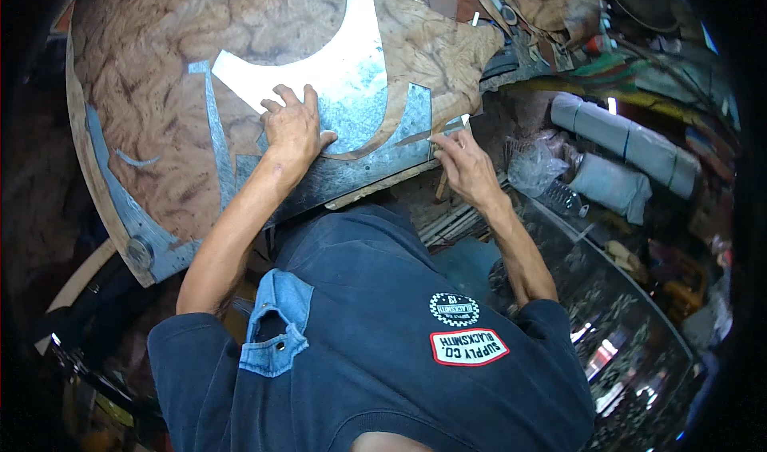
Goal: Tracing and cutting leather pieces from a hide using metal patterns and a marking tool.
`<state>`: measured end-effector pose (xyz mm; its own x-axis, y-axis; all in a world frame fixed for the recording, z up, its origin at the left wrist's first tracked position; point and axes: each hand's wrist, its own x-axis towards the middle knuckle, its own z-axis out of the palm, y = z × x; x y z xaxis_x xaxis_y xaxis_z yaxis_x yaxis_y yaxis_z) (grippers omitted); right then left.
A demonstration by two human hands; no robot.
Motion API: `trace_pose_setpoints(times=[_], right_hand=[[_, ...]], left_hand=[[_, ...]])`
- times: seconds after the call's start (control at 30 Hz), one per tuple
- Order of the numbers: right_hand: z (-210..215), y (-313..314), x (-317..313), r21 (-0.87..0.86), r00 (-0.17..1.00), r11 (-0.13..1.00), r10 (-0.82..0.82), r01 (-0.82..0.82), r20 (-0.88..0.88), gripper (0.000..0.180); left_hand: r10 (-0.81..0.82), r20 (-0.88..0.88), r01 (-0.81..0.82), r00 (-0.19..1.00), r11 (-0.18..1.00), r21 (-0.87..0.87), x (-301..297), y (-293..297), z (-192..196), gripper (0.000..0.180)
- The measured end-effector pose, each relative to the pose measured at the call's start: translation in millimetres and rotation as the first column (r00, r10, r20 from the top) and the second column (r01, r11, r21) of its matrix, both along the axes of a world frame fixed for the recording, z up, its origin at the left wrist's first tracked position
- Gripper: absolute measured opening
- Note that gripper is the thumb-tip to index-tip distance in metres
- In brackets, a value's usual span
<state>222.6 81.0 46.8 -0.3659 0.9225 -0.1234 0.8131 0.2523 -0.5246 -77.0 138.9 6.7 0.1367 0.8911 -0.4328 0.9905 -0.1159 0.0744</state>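
A galvanised metal sheet point(351, 68) with curved cut-outs lies on a worn wooden table point(144, 92). My left hand point(292, 128) presses flat on the sheet, fingers spread, near its lower straight strip point(359, 172). My right hand point(463, 164) is at the sheet's right end, by the table edge. It pinches a thin pointed tool point(423, 136) whose tip rests on the metal. The tool's kind is too small to tell.
A narrow metal strip point(220, 132) runs up the table at left, and a metal band point(120, 204) follows the table's curved edge. Grey rolls point(615, 144) and a clear plastic bag point(535, 164) lie on the right. Clutter fills the far right corner.
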Motion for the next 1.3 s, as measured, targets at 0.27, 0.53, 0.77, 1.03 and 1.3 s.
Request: trace_pose_setpoints(times=[0.27, 0.53, 0.77, 1.03, 1.3], right_hand=[[-10, -47, -56, 0.246, 0.976, 0.965, 0.039, -0.093, 0.216, 0.040], [17, -79, -89, 0.144, 0.962, 0.989, -0.061, 0.023, 0.265, 0.053], [52, -156, -67, -0.119, 0.838, 0.939, -0.224, 0.322, 0.497, 0.046], [61, -149, -163, 0.190, 0.981, 0.972, -0.160, 0.137, 0.110, 0.037], [-44, -72, -305, 0.306, 0.959, 0.911, 0.238, -0.276, 0.156, 0.048]], left_hand=[[-0.101, 0.009, 0.101, 0.995, 0.991, -0.091, -7, 3, 13, 0.085], [-0.118, 0.070, 0.121, 0.991, 0.992, -0.026, -28, -6, 12, 0.079], [-0.104, 0.107, 0.111, 0.989, 0.992, -0.065, -53, -3, 10, 0.077], [0.130, -0.034, -0.131, 0.991, 0.991, -0.035, -36, -1, 1, 0.051], [0.115, -0.119, -0.132, 0.986, 0.980, -0.146, -37, -4, 25, 0.053]])
